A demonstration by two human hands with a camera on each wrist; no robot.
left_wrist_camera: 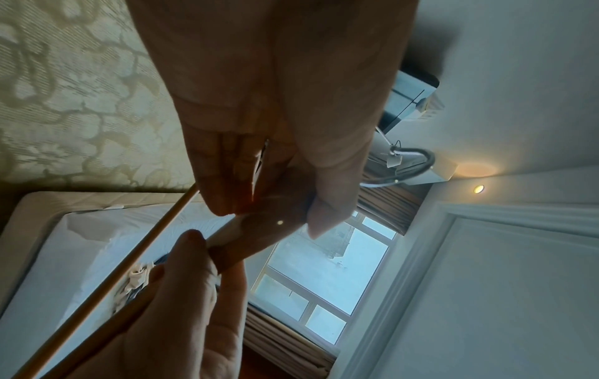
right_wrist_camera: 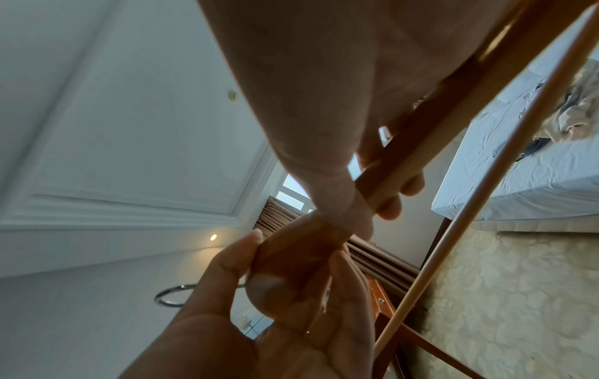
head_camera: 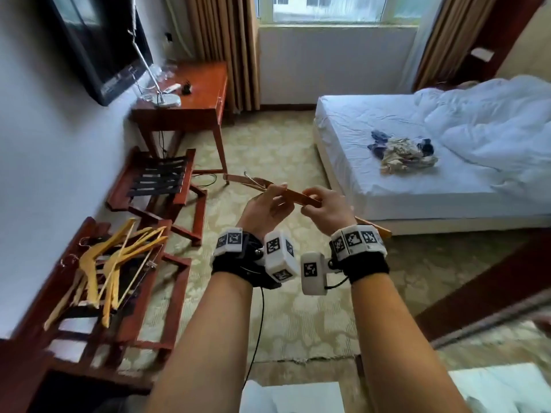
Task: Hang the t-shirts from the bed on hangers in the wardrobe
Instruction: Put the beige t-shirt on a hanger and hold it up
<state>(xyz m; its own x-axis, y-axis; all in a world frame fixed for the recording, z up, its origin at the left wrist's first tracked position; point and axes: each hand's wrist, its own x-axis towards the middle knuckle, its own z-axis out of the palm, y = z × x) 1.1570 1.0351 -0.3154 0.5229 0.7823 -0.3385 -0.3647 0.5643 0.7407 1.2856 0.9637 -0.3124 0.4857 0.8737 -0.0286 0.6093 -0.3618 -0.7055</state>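
Step in hand: I'm readying one wooden hanger (head_camera: pixel 293 194), held level at frame centre; no shirt on it yet.
Left hand (head_camera: pixel 264 208): pinching the hanger near its hook.
Right hand (head_camera: pixel 323 208): fingers curled round the hanger's arm.
T-shirts (head_camera: pixel 402 152): crumpled heap on the bed (head_camera: pixel 372 186), right of frame.
Next, I judge: carry the hanger to the bed, free one hand, lift a shirt.
Spare hangers (head_camera: pixel 113 263): piled on the rack, lower left.

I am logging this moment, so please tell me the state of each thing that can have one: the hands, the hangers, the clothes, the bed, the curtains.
left hand: pinches the hanger
right hand: grips the hanger
hanger: held in the air, bare
spare hangers: piled on a rack
clothes: crumpled on the bed
bed: unmade
curtains: drawn aside
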